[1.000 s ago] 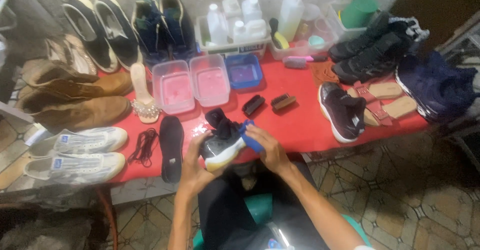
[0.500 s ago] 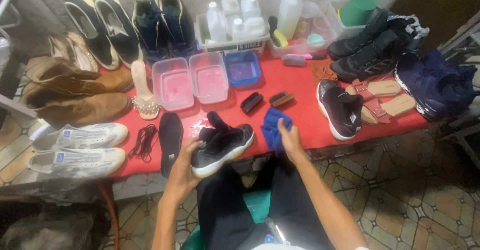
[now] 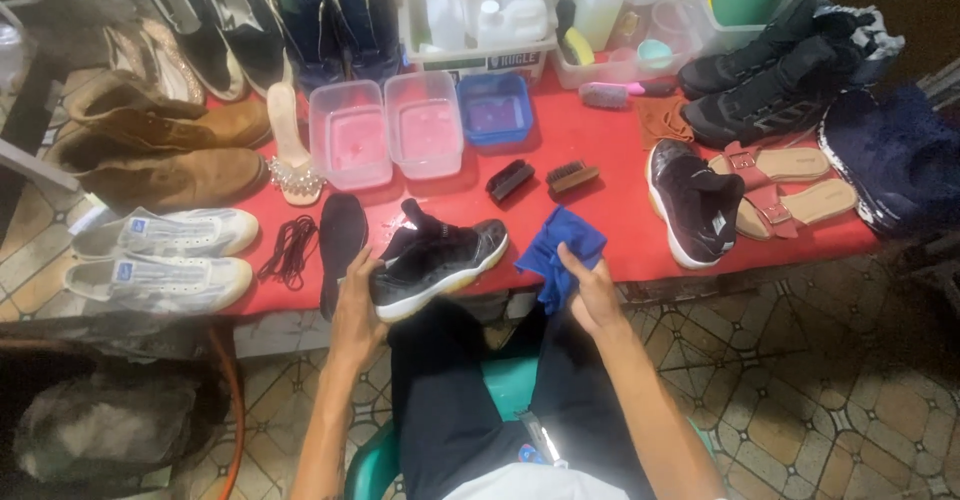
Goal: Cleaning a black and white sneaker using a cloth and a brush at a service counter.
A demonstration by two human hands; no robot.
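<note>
Red table [image 3: 600, 160], shoes, tubs [image 3: 350, 135], brushes [image 3: 510, 180], blue cloth [image 3: 560, 245]

Black sneaker [image 3: 437, 263] with white sole, blue cloth [image 3: 562, 250], red tabletop [image 3: 600, 215], possibly pink tubs [image 3: 350, 148]

Red table [image 3: 600, 150] — patterned floor tiles [image 3: 800, 380]

A red-covered tabletop [image 3: 600, 160] carries two clear plastic tubs [image 3: 388, 132] side by side, with a small blue plastic tub [image 3: 495, 110] just to their right. Two dark shoe brushes [image 3: 540, 178] lie near the middle. At the left edge sit a pair of tan suede boots [image 3: 160, 150] and a pair of pale grey sneakers [image 3: 165, 260], with coiled black laces [image 3: 290, 252] and a flat black insole [image 3: 342, 242] beside them. Along the back, white plastic bottles [image 3: 480, 5] stand in a tray. On the right lie red-strapped sandals [image 3: 790, 185] and a dark maroon sneaker [image 3: 692, 203].
</note>
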